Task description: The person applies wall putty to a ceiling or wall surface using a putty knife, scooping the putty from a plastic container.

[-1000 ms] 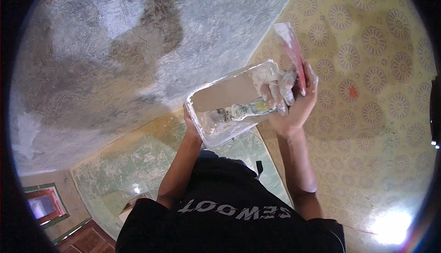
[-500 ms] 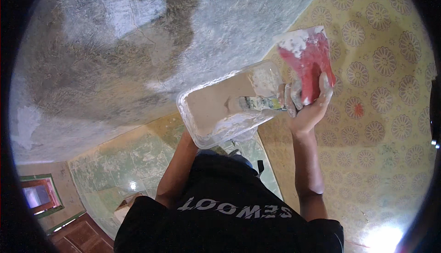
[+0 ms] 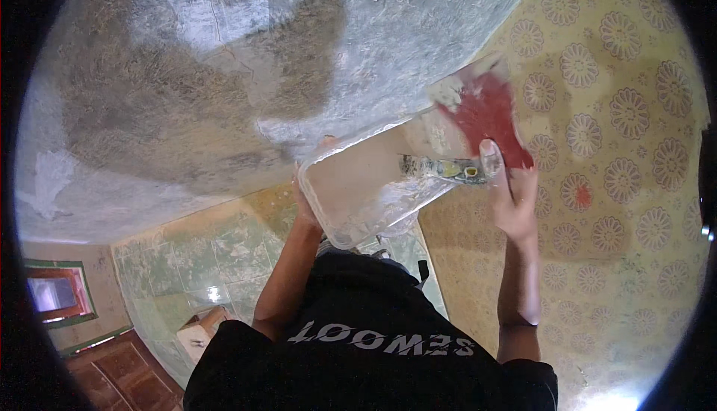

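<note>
A clear plastic tub point(image 3: 323, 217) with grey-beige paste point(image 3: 355, 183) in it is tilted in front of me. My left hand point(image 3: 305, 200) is closed on its left side, mostly hidden behind the wall, with fingertips at the far rim. My right hand point(image 3: 515, 198) grips a red wide-bladed scraper point(image 3: 489, 112), thumb on top, whitish paste smeared on its blade edge. This blade is over the tub's right end. A smaller tool with a dark, paste-smeared handle point(image 3: 444, 167) lies across the tub, its handle end by my right thumb; whether that hand also holds it, I cannot tell.
A grey plastered wall point(image 3: 403, 30) with darker damp-looking patches rises ahead on the left. Yellow flower-patterned wall covering point(image 3: 582, 123) is on the right. Below are green floor tiles point(image 3: 231, 262), a cardboard box point(image 3: 200, 332), a brown door point(image 3: 123, 374) and a small framed window point(image 3: 56, 291).
The red scraper has come down and left over the tub, with less white paste on its blade. My right hand has turned, its thumb now on top. The tub has shifted slightly right.
</note>
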Demonstrator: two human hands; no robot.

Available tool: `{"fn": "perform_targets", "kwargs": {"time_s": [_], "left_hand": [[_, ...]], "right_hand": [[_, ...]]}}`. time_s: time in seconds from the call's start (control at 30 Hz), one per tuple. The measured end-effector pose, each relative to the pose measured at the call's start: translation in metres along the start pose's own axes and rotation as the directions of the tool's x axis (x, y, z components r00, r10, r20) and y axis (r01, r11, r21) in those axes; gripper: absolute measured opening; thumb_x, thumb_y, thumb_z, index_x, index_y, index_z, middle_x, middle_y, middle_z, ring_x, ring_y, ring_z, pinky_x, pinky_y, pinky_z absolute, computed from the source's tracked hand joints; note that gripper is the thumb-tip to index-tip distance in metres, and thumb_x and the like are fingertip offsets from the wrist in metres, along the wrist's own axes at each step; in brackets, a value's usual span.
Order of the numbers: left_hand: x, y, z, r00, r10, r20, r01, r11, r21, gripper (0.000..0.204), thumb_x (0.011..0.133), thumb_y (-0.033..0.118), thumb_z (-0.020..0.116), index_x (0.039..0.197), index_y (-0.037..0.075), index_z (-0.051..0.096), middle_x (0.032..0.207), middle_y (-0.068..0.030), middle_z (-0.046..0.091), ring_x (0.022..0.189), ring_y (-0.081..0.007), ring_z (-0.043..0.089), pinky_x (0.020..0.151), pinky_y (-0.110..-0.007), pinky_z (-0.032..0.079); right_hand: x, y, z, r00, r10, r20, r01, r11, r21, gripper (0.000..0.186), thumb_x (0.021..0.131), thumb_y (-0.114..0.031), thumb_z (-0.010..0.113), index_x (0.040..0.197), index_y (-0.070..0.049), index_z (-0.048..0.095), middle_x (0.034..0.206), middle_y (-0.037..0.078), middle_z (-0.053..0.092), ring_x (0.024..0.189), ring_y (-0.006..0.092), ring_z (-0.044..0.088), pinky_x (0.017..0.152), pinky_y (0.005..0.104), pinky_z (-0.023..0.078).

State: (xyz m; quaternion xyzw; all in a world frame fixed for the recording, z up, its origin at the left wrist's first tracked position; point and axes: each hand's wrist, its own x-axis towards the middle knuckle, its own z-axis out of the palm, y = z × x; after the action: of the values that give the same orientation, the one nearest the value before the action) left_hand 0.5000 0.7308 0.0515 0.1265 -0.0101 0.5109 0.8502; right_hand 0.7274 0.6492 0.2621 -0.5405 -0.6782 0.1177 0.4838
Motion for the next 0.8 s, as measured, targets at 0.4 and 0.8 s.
{"fn": "perform_targets", "kwargs": {"time_s": [0.4,0.8], "left_hand": [[0.003,-0.008,0.007,0.991,0.037,-0.127,-0.011,0.979,0.203,0.071,0.092,0.064,0.039,0.141,0.012,0.037,0.132,-0.0124,0.051,0.12,-0.0273,0.051,0.102,-0.045,0.042],[-0.011,0.003,0.016,0.999,0.026,0.035,-0.032,0.982,0.187,0.068,0.093,0.061,0.042,0.136,0.009,0.04,0.129,-0.0166,0.052,0.117,-0.031,0.054,0.097,-0.047,0.047]], "right_hand": [[0.022,-0.036,0.031,0.648,-0.233,0.725,0.668,0.63,-0.396,0.02,0.08,-0.014,0.063,0.098,-0.009,0.068,0.094,0.007,0.069,0.091,0.0188,0.068,0.071,0.0317,0.056],[0.032,-0.003,0.103,0.464,-0.107,0.879,0.653,0.712,-0.258,0.019,0.081,-0.013,0.061,0.097,-0.007,0.07,0.084,0.015,0.069,0.076,0.0304,0.07,0.066,0.0392,0.056]]}}
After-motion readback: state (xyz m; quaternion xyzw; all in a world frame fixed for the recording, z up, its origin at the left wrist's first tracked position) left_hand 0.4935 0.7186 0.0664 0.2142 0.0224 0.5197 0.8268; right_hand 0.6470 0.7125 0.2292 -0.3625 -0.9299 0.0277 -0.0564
